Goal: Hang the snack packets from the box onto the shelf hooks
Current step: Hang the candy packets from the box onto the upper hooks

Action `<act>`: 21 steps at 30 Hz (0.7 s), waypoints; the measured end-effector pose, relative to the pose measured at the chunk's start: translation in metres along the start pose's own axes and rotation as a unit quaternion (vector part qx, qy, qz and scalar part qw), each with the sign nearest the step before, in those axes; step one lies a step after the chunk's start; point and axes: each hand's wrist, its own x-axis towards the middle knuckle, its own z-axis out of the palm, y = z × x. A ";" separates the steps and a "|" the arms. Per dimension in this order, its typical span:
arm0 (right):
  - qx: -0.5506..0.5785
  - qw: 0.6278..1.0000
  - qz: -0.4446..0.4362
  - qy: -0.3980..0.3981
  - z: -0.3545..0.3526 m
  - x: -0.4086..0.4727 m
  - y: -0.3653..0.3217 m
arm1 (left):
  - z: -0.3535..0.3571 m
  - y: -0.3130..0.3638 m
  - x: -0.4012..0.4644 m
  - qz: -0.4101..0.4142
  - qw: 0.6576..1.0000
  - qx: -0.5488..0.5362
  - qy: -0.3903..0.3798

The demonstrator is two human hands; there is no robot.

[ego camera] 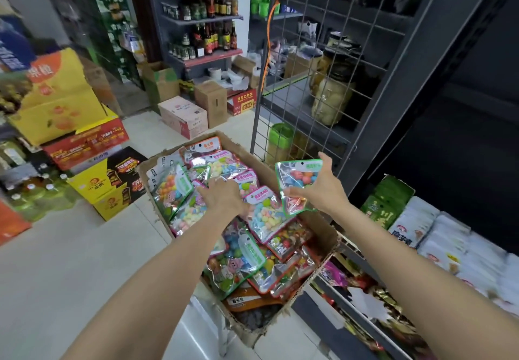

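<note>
Cardboard box (323,250): torn rim, filled with loose clear snack packets (261,213) of coloured sweets. Left hand (222,196) lies on the heap, fingers spread, gripping nothing visible. Right hand (320,188) holds a green-edged packet (297,185) above the box's far right edge, thumb and fingers pinching its sides. Wire grid rack (323,59) stands just beyond, near this packet.

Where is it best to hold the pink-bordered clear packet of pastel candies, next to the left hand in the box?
Probably pinch the pink-bordered clear packet by its flat pink header, coming from above: it lies face up on the pile, header toward the far side, and its lower end is tucked under other packets.
</note>
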 end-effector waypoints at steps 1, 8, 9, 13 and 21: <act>0.007 1.000 -0.004 0.005 -0.004 -0.002 0.000 | 0.000 0.001 -0.001 -0.005 1.000 -0.007 -0.003; 0.113 0.992 -0.047 0.018 -0.028 -0.011 -0.010 | -0.038 0.017 -0.027 0.080 0.906 -0.395 0.133; 0.137 0.989 -0.058 0.018 -0.034 -0.013 -0.016 | -0.051 0.022 -0.034 0.110 0.889 -0.413 0.161; 0.186 0.973 -0.133 0.037 -0.068 -0.024 -0.045 | -0.104 0.047 -0.064 0.192 0.837 -0.429 0.281; 0.258 0.925 -0.261 0.100 -0.175 -0.061 -0.075 | -0.192 0.130 -0.121 0.328 0.741 -0.441 0.386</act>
